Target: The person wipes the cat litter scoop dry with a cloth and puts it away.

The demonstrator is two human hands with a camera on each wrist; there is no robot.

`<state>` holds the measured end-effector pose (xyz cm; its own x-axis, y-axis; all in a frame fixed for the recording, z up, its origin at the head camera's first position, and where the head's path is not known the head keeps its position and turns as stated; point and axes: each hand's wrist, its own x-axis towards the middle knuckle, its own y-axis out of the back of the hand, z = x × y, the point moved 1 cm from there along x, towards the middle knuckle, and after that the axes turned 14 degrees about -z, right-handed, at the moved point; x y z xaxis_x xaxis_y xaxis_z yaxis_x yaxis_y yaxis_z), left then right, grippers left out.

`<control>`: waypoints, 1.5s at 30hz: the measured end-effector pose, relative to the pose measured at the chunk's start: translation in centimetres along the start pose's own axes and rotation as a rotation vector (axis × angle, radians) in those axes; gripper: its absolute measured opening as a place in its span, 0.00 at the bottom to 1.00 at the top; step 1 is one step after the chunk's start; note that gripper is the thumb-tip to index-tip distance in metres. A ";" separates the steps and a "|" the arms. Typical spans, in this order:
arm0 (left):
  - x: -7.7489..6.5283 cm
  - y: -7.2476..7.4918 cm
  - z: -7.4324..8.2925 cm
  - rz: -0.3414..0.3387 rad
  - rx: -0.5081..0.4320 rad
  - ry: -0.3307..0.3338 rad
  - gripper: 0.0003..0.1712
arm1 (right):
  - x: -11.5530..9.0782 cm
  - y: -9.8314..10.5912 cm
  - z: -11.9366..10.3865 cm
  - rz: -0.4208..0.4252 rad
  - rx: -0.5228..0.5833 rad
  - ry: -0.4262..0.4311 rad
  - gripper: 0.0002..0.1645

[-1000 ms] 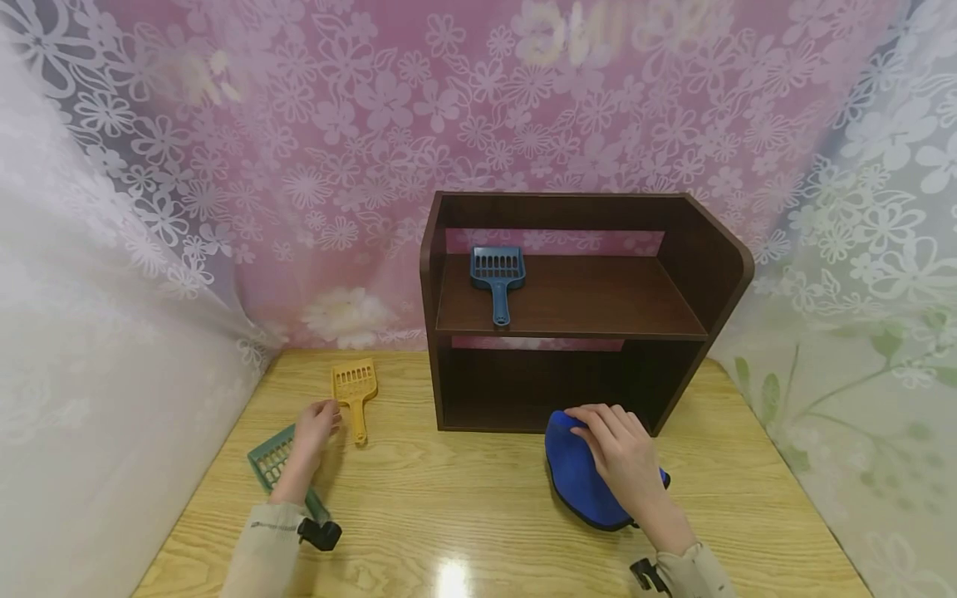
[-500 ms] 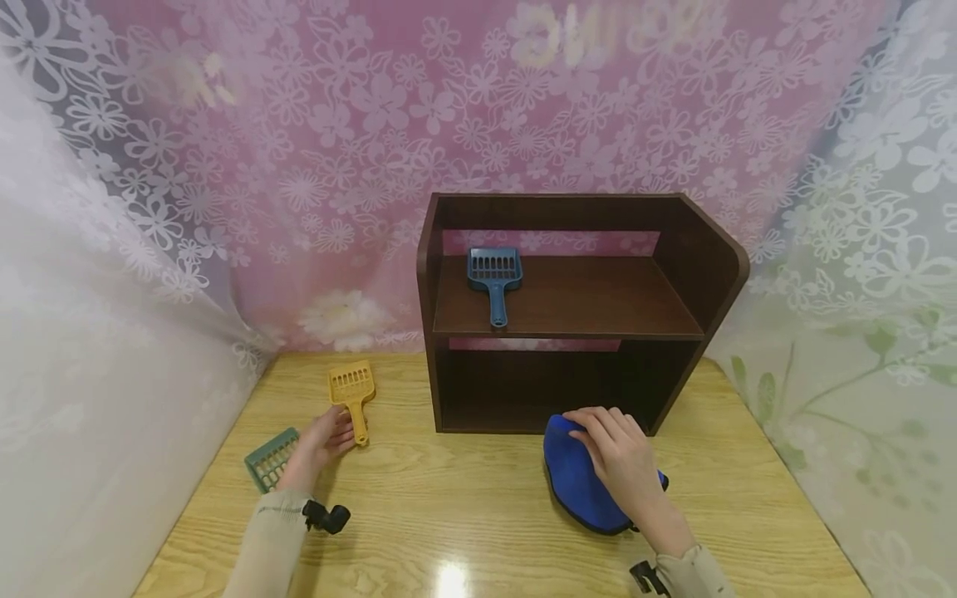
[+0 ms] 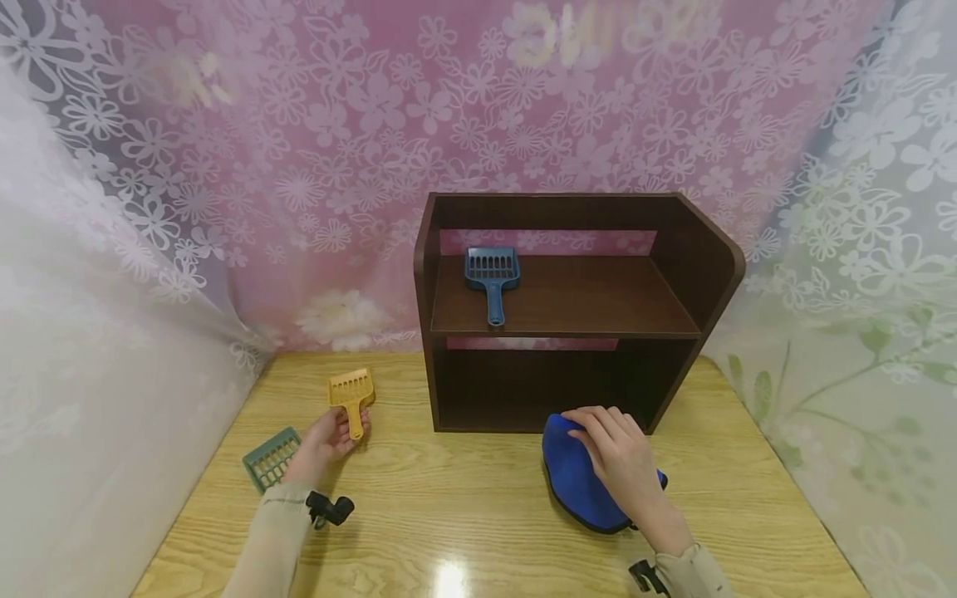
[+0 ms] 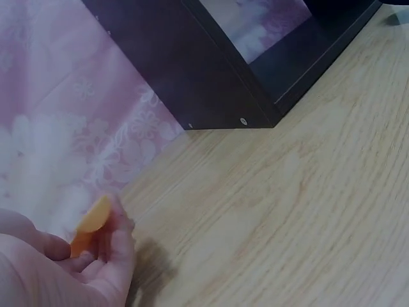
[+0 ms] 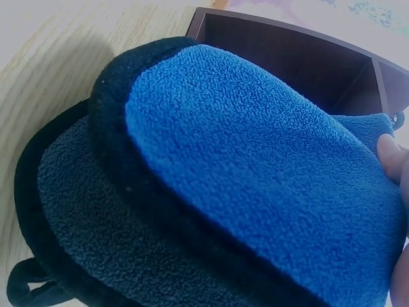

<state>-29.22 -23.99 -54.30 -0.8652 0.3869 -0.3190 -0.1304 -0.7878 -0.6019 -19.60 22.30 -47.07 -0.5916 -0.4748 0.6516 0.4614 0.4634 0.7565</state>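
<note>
In the head view my left hand [image 3: 329,438] grips a yellow litter scoop [image 3: 350,387] by its handle, thumb and fingers around it. The left wrist view shows the end of the yellow handle [image 4: 94,216] between them; the scoop's head is out of that view. A green litter scoop [image 3: 271,458] lies on the table, its handle hidden by the left arm. At the right, my right hand [image 3: 619,455] pinches the top of a folded blue fleecy cloth [image 3: 576,477] with black edging. Close up, the cloth [image 5: 249,147] shows two layers and a black loop.
A dark brown two-level shelf [image 3: 598,303] stands at the back of the wooden table [image 3: 419,515]. On its upper level lies a blue litter scoop [image 3: 493,282]. Flowered curtains [image 3: 336,191] enclose the back and sides.
My left hand has moved from beside the yellow scoop to under its handle, taken hold of it and lifted it slightly. The right hand and the cloth have stayed in place.
</note>
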 end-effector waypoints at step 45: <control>-4.9 -2.1 -2.6 -0.419 0.331 0.095 0.25 | 0.9 -0.2 -0.5 0.034 0.021 0.026 0.19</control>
<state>-23.51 -23.03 -53.39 -0.6607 0.7300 -0.1749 -0.6140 -0.6596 -0.4335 -19.88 21.47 -46.60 -0.5579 -0.4778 0.6786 0.4671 0.4951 0.7326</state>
